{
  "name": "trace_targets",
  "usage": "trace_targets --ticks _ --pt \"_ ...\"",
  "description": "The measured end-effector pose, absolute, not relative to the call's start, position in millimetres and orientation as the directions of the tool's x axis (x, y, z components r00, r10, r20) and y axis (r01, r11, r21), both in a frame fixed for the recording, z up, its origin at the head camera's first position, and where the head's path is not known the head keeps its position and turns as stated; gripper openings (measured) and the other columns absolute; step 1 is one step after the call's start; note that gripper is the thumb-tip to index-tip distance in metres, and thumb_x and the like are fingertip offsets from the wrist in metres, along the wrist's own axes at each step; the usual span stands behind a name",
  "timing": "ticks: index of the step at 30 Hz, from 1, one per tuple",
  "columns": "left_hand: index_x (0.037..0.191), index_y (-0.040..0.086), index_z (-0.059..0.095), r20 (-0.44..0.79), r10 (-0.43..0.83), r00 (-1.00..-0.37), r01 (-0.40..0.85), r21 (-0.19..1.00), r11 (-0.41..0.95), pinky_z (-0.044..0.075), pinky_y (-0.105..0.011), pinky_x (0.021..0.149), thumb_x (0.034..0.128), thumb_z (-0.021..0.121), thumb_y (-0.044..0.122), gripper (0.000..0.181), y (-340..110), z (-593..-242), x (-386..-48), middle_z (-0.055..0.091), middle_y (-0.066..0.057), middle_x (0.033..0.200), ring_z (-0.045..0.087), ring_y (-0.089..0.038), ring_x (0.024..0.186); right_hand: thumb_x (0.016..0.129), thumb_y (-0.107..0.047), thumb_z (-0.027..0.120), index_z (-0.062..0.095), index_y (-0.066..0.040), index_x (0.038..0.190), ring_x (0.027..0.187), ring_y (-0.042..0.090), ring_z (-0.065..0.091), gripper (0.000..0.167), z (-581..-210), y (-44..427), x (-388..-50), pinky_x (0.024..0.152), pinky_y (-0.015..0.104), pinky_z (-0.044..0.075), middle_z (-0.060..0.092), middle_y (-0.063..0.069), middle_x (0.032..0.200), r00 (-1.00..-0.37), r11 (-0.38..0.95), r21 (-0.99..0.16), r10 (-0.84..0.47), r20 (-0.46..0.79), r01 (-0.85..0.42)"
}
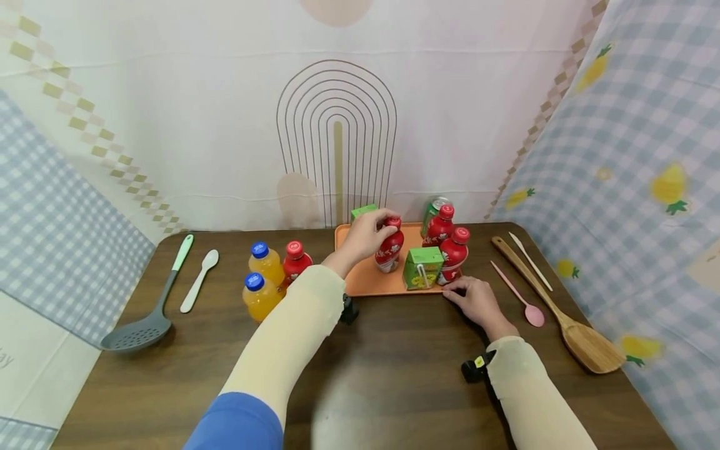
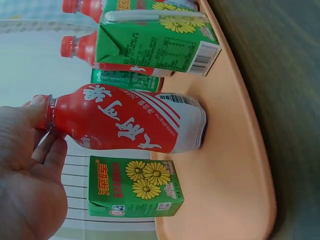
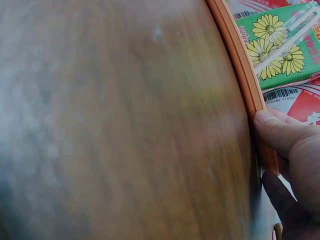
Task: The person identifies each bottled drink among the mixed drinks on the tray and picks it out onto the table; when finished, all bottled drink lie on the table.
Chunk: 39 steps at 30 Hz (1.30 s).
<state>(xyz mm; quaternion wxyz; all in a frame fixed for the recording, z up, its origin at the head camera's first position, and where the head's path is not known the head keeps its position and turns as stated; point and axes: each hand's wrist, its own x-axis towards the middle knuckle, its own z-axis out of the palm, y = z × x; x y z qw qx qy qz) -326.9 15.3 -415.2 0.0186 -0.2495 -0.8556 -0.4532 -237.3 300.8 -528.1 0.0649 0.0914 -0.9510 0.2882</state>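
My left hand [image 1: 364,236] grips a red drink bottle [image 1: 389,250] by its cap, thumb and fingers round the neck. The bottle stands nearly upright on an orange tray [image 1: 362,282], its base at or just above the surface. Beside it in the left wrist view is a green drink carton [image 2: 135,187] with yellow flowers. Another green carton [image 1: 423,270] with a straw stands at the tray's front, near two more red bottles [image 1: 453,255] and a green can [image 1: 429,219]. With my right hand [image 1: 475,300] I pinch the tray's rim [image 3: 252,90] at its front right corner.
Left of the tray stand two orange juice bottles [image 1: 262,303] and a red bottle [image 1: 295,259]. A slotted turner [image 1: 143,330] and white spoon [image 1: 199,282] lie farther left. At right are a pink spoon [image 1: 533,315], wooden spatula [image 1: 587,344] and white knife [image 1: 531,261].
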Motion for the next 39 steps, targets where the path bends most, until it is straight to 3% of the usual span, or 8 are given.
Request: trace_targets --ticks 10,20,39 --pt "0.122 0.022 0.064 0.290 0.380 -0.879 0.443 0.792 0.420 0.053 -0.031 0.086 0.0951 0.061 0.025 0.028 2 -426 -299 0.066 0.005 0.113 0.061 -0.009 0.102 0.084 -0.020 0.076 0.078 -0.015 0.091 0.096 0.026 0.064 0.008 -528 303 -236 0.088 0.050 0.049 0.071 0.003 0.097 -0.980 0.815 -0.547 -0.126 0.153 -0.190" --pt "0.125 0.022 0.062 0.339 0.327 -0.882 0.445 0.825 0.348 0.048 -0.036 0.096 0.0964 0.059 0.022 0.029 -9 -435 -277 0.064 0.002 0.120 0.057 -0.010 0.113 0.085 -0.020 0.076 0.078 -0.015 0.091 0.096 0.027 0.064 0.009 -527 302 -238 0.088 0.050 0.049 0.071 0.004 0.097 -0.977 0.811 -0.549 -0.134 0.164 -0.203" --pt "0.126 0.012 0.062 0.374 0.304 -0.876 0.467 0.814 0.344 0.051 -0.036 0.093 0.0953 0.061 0.019 0.031 -10 -440 -265 0.064 -0.005 0.120 0.059 -0.016 0.108 0.084 -0.020 0.075 0.077 -0.013 0.092 0.096 0.028 0.063 0.011 -528 303 -240 0.089 0.052 0.047 0.071 0.006 0.098 -0.978 0.803 -0.559 -0.142 0.152 -0.204"
